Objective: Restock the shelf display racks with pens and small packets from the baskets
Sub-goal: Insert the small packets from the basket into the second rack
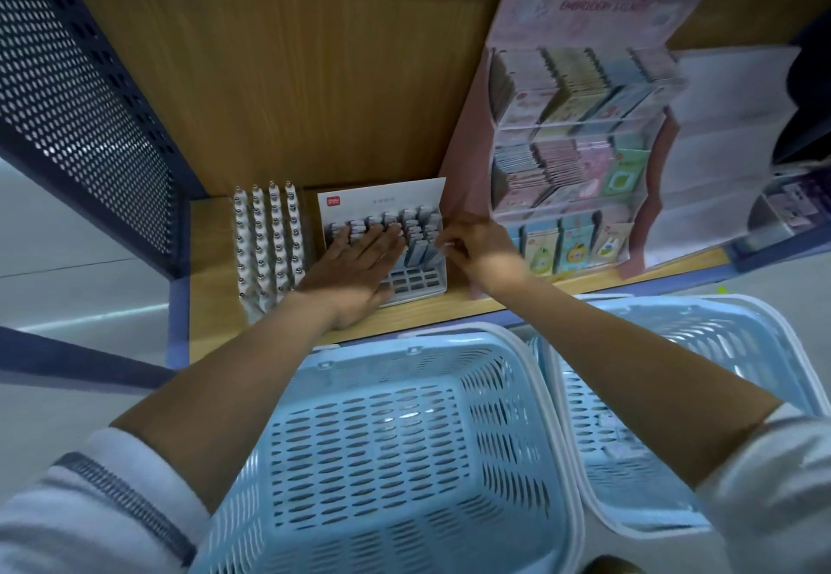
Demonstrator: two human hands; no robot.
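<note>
A white tiered pen rack stands on the wooden shelf, its upper rows filled with pens and its front slots bare. My left hand lies flat with straight fingers over the pens on the rack's left side. My right hand is at the rack's right edge with fingers curled; what they pinch is too blurred to tell. Left of the rack stands a block of white pens in rows. A pink display rack of small packets stands to the right.
Two light blue plastic baskets sit below the shelf edge, one in the middle and one at the right. A perforated dark metal side panel closes the shelf's left. White folded card stands right of the packet rack.
</note>
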